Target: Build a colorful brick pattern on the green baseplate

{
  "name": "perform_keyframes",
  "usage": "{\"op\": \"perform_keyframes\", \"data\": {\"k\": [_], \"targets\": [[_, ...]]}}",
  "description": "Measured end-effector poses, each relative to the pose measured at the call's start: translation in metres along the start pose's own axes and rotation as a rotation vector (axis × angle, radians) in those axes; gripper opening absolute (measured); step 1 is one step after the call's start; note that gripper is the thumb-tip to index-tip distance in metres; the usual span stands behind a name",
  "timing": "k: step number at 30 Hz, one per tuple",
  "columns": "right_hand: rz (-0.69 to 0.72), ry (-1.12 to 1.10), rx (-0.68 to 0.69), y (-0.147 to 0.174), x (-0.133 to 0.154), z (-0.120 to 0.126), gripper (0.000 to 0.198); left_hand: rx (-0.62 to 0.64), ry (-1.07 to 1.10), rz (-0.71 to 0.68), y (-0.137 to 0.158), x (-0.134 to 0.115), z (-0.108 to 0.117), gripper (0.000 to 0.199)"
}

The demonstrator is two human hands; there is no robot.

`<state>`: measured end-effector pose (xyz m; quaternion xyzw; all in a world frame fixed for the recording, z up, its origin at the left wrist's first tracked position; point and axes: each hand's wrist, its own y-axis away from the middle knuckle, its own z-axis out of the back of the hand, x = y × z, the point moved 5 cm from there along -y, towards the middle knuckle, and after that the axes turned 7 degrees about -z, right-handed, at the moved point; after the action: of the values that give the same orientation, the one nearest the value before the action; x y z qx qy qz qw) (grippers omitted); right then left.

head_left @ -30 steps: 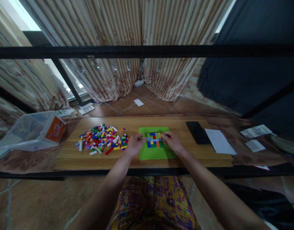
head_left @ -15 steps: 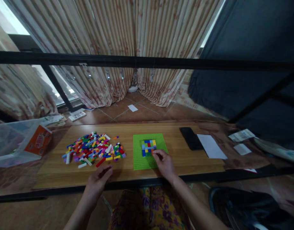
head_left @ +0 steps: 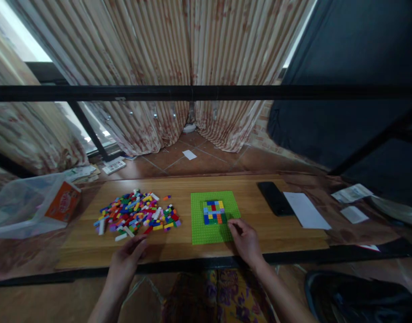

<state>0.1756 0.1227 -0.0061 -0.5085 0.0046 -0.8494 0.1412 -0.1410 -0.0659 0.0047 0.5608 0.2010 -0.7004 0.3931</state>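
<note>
Apparently between placements on the block [head_left: 214, 212], set on the green plate [head_left: 199, 234] just below centre. Holding left hand [head_left: 127, 256], loosely curled, near the bricks [head_left: 138, 210], lower left; right hand [head_left: 246, 241] over the plate's edge, fingers nearly pinched. Cannot tell whether gripping anything. Probably calls for pinching one brick.

Lime-green baseplate [head_left: 199, 234]; blue, red, yellow, orange brick build [head_left: 214, 212]; multicoloured loose bricks [head_left: 141, 213], baseplate's 9 o'clock; beige curtains [head_left: 152, 45], reddish print, 12 o'clock.
</note>
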Motion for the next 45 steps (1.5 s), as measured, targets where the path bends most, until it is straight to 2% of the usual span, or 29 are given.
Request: {"op": "perform_keyframes", "data": {"k": [7, 10, 13, 19, 24, 30, 37, 41, 45], "targets": [[-0.03, 0.077, -0.017, 0.005, -0.014, -0.001, 0.034, -0.11, -0.114, -0.109, -0.001, -0.003, 0.038, 0.052], [-0.037, 0.136, -0.016, 0.006, -0.018, 0.0, 0.036, -0.191, -0.232, -0.125, -0.004, 0.004, 0.056, 0.046], [-0.037, 0.19, -0.022, 0.007, -0.02, 0.0, 0.038, -0.221, -0.359, -0.116, -0.008, 0.006, 0.064, 0.039], [0.011, 0.251, -0.041, 0.007, -0.022, -0.001, 0.043, -0.26, -0.553, -0.195, -0.03, -0.005, 0.061, 0.032], [0.007, 0.287, -0.035, 0.007, -0.026, -0.001, 0.046, -0.231, -0.685, -0.247, -0.049, -0.01, 0.062, 0.032], [0.012, 0.312, -0.036, 0.007, -0.023, -0.003, 0.048, -0.174, -0.659, -0.283, -0.034, -0.007, 0.05, 0.033], [0.018, 0.306, -0.031, 0.008, -0.02, -0.003, 0.046, -0.09, -0.798, -0.349, -0.032, -0.005, 0.029, 0.056], [0.035, 0.268, -0.025, 0.008, -0.018, -0.004, 0.042, -0.06, -0.835, -0.363, -0.038, -0.007, 0.03, 0.049], [0.039, 0.249, -0.029, 0.007, -0.018, -0.006, 0.04, -0.066, -0.693, -0.39, -0.035, -0.012, 0.036, 0.044]]}}
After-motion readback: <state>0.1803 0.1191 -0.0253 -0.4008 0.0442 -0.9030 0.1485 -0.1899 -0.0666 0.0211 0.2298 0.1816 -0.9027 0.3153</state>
